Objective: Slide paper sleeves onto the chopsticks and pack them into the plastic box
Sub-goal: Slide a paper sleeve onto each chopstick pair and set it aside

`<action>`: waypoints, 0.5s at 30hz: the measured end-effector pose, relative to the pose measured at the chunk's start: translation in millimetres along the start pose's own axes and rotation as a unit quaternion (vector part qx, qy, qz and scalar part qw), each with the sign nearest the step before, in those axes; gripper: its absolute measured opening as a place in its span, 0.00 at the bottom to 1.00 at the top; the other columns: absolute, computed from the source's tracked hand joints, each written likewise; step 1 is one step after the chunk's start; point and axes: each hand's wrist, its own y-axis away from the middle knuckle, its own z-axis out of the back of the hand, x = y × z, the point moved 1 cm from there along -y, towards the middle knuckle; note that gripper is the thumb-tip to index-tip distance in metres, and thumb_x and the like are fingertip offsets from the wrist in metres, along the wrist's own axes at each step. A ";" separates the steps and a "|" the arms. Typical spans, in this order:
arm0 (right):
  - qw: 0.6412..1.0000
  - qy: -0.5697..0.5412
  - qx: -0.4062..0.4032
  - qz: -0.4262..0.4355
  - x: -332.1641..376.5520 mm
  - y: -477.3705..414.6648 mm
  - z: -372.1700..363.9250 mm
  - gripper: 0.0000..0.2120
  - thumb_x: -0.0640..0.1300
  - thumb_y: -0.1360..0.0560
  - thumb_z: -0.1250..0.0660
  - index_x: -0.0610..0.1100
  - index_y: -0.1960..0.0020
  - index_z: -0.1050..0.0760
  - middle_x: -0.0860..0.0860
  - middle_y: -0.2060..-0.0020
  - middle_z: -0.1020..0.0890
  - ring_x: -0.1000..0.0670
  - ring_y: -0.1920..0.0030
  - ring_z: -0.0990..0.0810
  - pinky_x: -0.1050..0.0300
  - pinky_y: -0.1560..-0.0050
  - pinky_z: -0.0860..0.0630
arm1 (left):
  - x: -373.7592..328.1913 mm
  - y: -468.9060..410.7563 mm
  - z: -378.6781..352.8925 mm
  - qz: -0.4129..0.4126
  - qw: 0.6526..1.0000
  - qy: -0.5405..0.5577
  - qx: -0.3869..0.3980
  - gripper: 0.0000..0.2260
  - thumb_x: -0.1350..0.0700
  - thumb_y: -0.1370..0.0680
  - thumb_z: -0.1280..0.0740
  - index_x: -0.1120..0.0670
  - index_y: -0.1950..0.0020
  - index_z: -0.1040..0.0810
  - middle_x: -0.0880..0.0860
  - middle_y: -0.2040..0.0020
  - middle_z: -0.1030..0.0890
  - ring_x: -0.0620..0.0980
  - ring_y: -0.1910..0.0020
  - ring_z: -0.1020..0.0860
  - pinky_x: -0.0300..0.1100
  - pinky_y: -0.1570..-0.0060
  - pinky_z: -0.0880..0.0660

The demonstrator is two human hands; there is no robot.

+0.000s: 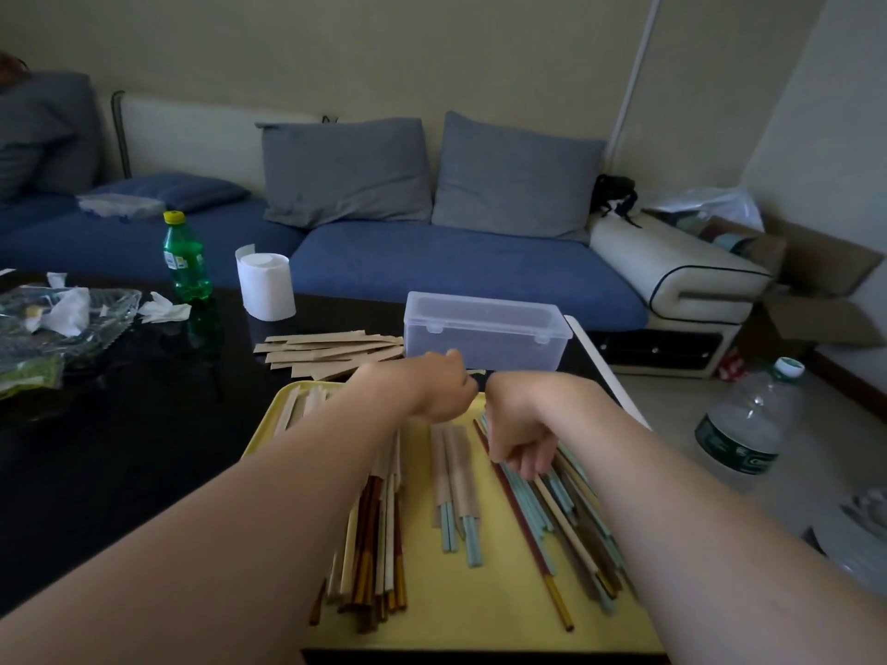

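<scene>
Pinched chopsticks [571, 530] w/ R hand [521, 436], tray's [480, 616] 3 o'clock. Curled L hand [439, 391] by sleeves [331, 350] at 12; couldn't tell if holding. Box [485, 331] beyond, lid down. Light, stiff, slick: best pinched mid-shaft.

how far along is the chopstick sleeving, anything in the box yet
Early. Done: a few sleeved chopsticks lie on the yellow tray. In hand: the right hand grips loose chopsticks; the left hand is at the paper sleeves, grip unclear. Left: the plastic box is closed and looks empty; many chopsticks are bare.
</scene>
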 end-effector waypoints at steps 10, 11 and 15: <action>0.993 -0.048 0.082 -0.063 -4.0 -16.0 -12.7 0.16 0.46 0.21 0.21 0.33 0.42 0.16 0.40 0.52 0.10 0.49 0.58 0.10 0.56 0.55 0.13 | 3.3 -13.9 -20.3 0.027 0.999 -0.030 -0.019 0.10 0.52 0.16 0.43 0.49 0.39 0.43 0.57 0.44 0.28 0.59 0.40 0.28 0.61 0.37 0.27; 0.993 -0.048 0.087 -0.066 -3.4 -16.9 -13.6 0.17 0.46 0.22 0.21 0.34 0.42 0.16 0.40 0.51 0.10 0.49 0.58 0.10 0.56 0.55 0.13 | 3.3 -12.7 -22.0 0.028 0.999 -0.038 -0.012 0.11 0.53 0.16 0.41 0.49 0.38 0.43 0.56 0.44 0.28 0.58 0.40 0.28 0.60 0.36 0.27; 0.992 -0.062 0.101 -0.048 -4.4 -11.2 -14.4 0.18 0.45 0.21 0.21 0.33 0.39 0.16 0.40 0.51 0.10 0.48 0.55 0.09 0.56 0.50 0.13 | 8.3 -13.1 -23.7 0.022 0.998 -0.061 -0.005 0.20 0.60 0.19 0.37 0.51 0.32 0.42 0.56 0.43 0.27 0.59 0.40 0.27 0.61 0.36 0.26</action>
